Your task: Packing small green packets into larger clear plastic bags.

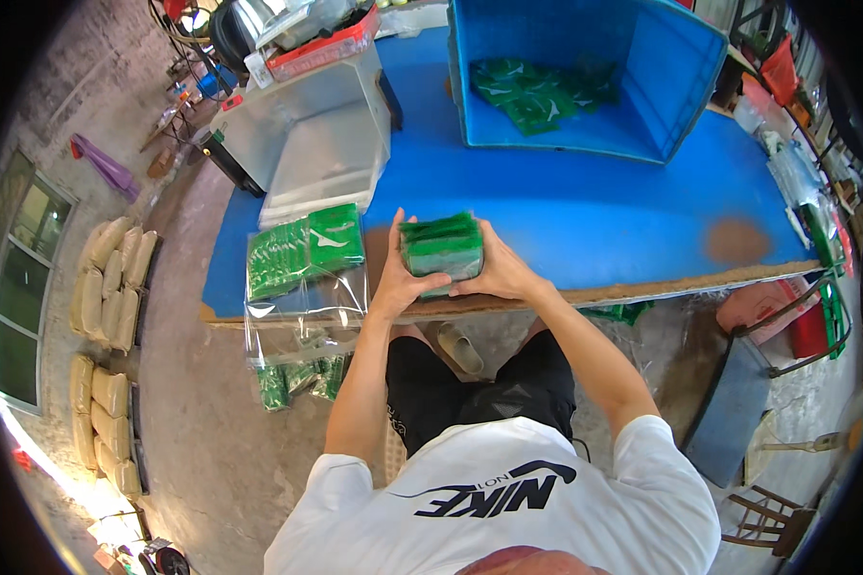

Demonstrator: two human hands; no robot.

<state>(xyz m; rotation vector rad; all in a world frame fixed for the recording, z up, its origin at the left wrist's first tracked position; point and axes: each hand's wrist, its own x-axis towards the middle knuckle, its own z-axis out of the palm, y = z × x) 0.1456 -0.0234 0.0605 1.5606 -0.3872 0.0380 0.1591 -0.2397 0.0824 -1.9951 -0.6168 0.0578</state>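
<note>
The left hand point(395, 273) and right hand point(503, 268) clasp a stack of green packets point(443, 257) at the table's point(566, 220) front edge. Near its front-left corner, a clear bag point(309, 318) appears already filled; loose packets point(537, 91) in the crate point(676, 72) seem still unstacked.

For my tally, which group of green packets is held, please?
The stack between left hand and right hand; the bagged group and binned group lie unheld.

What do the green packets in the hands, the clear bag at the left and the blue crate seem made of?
Packets: probably thin plastic film, slightly shiny, with crinkled edges.
Bag: transparent plastic film, glossy, showing bright reflections and wrinkles.
Crate: likely rigid plastic, evenly coloured, with stiff walls.
</note>
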